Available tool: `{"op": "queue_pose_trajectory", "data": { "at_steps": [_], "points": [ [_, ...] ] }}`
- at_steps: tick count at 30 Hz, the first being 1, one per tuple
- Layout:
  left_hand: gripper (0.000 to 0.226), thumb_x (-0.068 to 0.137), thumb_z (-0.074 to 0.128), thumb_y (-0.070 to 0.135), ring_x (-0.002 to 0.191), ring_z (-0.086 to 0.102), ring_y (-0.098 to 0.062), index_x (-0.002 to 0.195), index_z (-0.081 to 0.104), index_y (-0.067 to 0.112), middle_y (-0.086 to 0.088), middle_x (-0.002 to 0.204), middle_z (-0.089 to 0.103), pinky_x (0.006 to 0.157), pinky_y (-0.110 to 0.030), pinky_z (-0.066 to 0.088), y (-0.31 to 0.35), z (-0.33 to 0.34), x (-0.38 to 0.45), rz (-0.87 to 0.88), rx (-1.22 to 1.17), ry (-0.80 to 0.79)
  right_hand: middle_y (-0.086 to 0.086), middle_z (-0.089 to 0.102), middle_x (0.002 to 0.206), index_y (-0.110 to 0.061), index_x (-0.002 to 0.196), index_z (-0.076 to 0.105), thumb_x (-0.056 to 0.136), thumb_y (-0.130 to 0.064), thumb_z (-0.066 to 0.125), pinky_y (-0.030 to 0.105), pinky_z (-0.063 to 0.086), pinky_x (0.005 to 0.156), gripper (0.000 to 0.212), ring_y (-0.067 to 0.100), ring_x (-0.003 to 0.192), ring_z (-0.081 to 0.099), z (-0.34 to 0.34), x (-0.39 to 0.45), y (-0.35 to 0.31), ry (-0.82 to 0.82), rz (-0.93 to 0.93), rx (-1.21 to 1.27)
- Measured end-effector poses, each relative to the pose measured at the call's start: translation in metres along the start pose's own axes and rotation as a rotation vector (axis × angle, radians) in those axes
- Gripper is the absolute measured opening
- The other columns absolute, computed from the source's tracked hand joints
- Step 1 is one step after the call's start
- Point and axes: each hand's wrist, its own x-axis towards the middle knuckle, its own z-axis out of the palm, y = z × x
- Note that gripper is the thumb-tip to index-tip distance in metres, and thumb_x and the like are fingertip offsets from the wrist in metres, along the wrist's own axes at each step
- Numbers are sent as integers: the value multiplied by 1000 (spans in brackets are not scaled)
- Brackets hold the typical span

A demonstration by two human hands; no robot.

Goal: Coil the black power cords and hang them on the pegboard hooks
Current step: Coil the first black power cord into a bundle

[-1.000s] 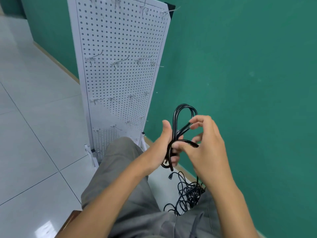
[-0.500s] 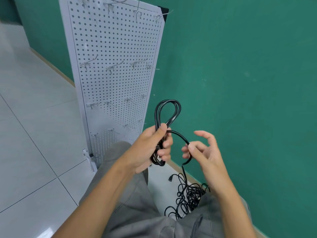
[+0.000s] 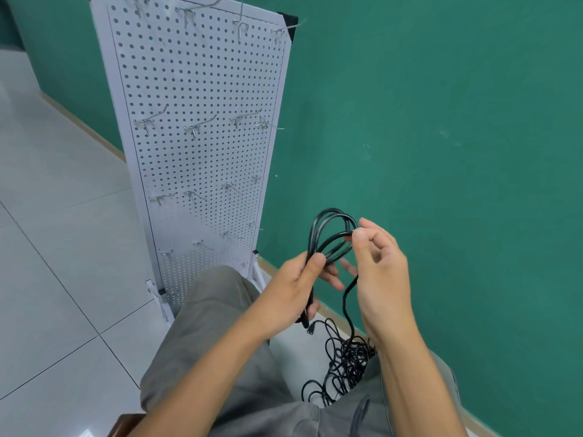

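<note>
Black power cord (image 3: pixel 331 238) is being coiled, judging by the few loops gathered in front of the pegboard (image 3: pixel 202 137), whose hooks (image 3: pixel 192 129) are bare. The bundle's waist is gripped by the left hand (image 3: pixel 296 288), fingers curled round it. A fresh strand is pinched at the loop's top by the right hand (image 3: pixel 378 263). From there, slack is trailed down to the tangled pile (image 3: pixel 344 364) on the floor. Another loop is probably called for next.

A black power cord (image 3: pixel 328 234), partly wound into upright loops, is held in the air. Its loose end trails down to a tangled pile of cords (image 3: pixel 344 364) on the floor. Beside stands a white pegboard (image 3: pixel 202 89) with bare metal hooks (image 3: pixel 148 121).
</note>
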Motion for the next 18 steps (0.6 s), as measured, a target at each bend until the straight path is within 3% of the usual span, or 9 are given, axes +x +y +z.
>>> {"op": "queue_pose_trajectory", "data": {
  "at_steps": [2,5,8,11,14,16,18],
  "points": [
    [39,107,37,43,46,55,-18,113,62,13,2,113,75,44,-26,43,-1,6,-1,10,72,-11,-25,53,135,-32,78,68,100,-43,58,30,56,90,27,9,132,53,1,4,-1,22,9,-59],
    [31,108,44,37,56,63,-24,116,63,13,9,117,73,41,-26,42,-2,10,-2,-19,63,-15,-43,58,114,-33,83,70,96,-49,57,57,48,104,23,8,134,52,4,7,-5,14,-21,-86],
    [12,105,59,27,56,63,-21,111,66,19,5,95,73,42,-27,42,-1,9,0,-24,62,-20,-26,71,91,-25,81,69,103,-29,58,46,53,95,24,-1,107,64,4,12,-8,-10,-26,-83],
    [6,101,65,15,50,55,-11,106,65,16,14,70,69,48,-22,42,-1,5,1,-31,61,-68,-5,74,97,-24,85,68,101,-26,60,42,59,85,19,12,103,71,6,13,-6,-52,23,-36],
    [5,98,68,10,52,50,-11,96,63,8,5,66,65,52,-22,43,-8,2,1,-66,32,-74,10,73,104,-19,95,61,100,-17,63,40,58,91,6,14,98,74,8,13,-5,-76,50,14],
    [11,98,67,10,56,48,-11,88,63,6,-3,71,62,55,-21,43,-10,1,1,-56,60,-74,7,76,100,-20,106,55,100,-18,64,33,55,92,11,12,96,74,6,12,-3,-91,41,11],
    [19,101,63,12,59,47,-7,83,60,8,1,70,57,58,-16,40,-8,-1,0,-31,93,-79,-2,78,103,-25,118,50,98,-31,66,31,50,95,27,7,102,72,2,11,4,-121,77,23]
  ]
}}
